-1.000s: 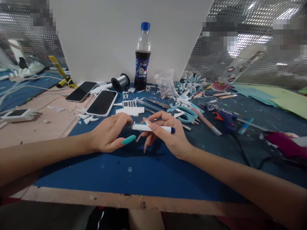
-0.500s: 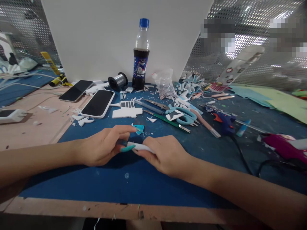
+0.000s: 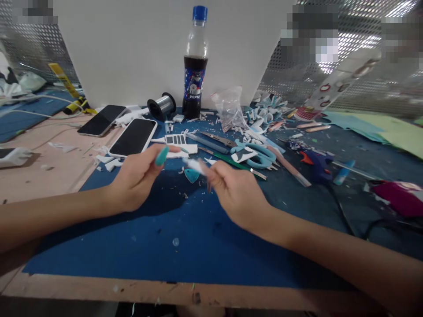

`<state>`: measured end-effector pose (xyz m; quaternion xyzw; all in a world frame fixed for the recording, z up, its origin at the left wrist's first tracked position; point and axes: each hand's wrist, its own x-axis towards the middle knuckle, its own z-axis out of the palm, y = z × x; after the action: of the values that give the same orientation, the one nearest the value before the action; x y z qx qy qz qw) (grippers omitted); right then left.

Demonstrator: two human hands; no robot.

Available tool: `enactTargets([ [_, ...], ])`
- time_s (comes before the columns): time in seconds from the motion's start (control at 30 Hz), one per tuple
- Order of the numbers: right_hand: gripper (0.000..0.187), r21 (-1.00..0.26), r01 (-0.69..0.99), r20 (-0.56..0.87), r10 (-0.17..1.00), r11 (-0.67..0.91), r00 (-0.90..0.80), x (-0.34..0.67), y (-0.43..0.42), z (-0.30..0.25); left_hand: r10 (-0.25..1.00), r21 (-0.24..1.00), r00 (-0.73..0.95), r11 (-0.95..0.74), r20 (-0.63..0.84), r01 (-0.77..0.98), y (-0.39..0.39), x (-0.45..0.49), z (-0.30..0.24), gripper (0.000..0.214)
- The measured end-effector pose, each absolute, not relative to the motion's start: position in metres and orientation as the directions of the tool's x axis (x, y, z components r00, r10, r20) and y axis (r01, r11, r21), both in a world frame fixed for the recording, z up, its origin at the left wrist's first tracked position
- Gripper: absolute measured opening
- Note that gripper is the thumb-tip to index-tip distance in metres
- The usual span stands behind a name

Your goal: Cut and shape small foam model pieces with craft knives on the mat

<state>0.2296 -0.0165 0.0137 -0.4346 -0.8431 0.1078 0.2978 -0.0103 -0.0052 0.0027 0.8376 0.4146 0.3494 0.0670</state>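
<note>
My right hand is closed on a small white piece, blurred by motion, which points left from its fingertips. Across from it, my left hand has thumb and forefinger apart, and I see nothing held between them. Its long thumbnail is teal. A small teal-blue piece lies on the blue mat just below the white piece. Behind the left fingertips sits a flat white cutout with dark bars, partly covered by the hand.
A white-cased phone and a dark phone lie left. At the back stand a wire spool and a Pepsi bottle. Blue-handled scissors, green tweezers, white scraps and a glue gun spread right.
Both hands have risen away from the mat and drawn apart. The white piece, once between them, is now in my right hand only, and my left fingers have come off it.
</note>
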Motion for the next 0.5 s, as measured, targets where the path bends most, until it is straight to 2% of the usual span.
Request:
enactTargets([
  [0.07, 0.044, -0.602, 0.649, 0.367, 0.883, 0.466, -0.293, 0.233, -0.007, 0.016, 0.761, 0.395, 0.372, -0.611, 0.531, 0.686, -0.003, -0.007, 0.004, 0.031],
  [0.17, 0.032, -0.709, 0.592, 0.334, 0.922, 0.383, -0.197, 0.235, 0.006, 0.017, 0.758, 0.314, 0.444, -0.619, 0.477, 0.720, -0.002, 0.001, 0.005, 0.033],
  [0.27, 0.029, -0.729, 0.587, 0.293, 0.936, 0.351, -0.196, 0.234, 0.013, 0.013, 0.789, 0.288, 0.454, -0.586, 0.413, 0.757, -0.001, 0.007, 0.005, 0.048],
  [0.37, 0.027, -0.722, 0.559, 0.327, 0.913, 0.409, -0.246, 0.231, 0.016, 0.009, 0.790, 0.279, 0.447, -0.580, 0.419, 0.765, 0.000, 0.009, 0.003, 0.046],
  [0.5, 0.023, -0.618, 0.590, 0.373, 0.854, 0.520, -0.362, 0.229, 0.016, 0.006, 0.711, 0.228, 0.531, -0.673, 0.460, 0.704, -0.002, 0.007, 0.000, 0.042],
])
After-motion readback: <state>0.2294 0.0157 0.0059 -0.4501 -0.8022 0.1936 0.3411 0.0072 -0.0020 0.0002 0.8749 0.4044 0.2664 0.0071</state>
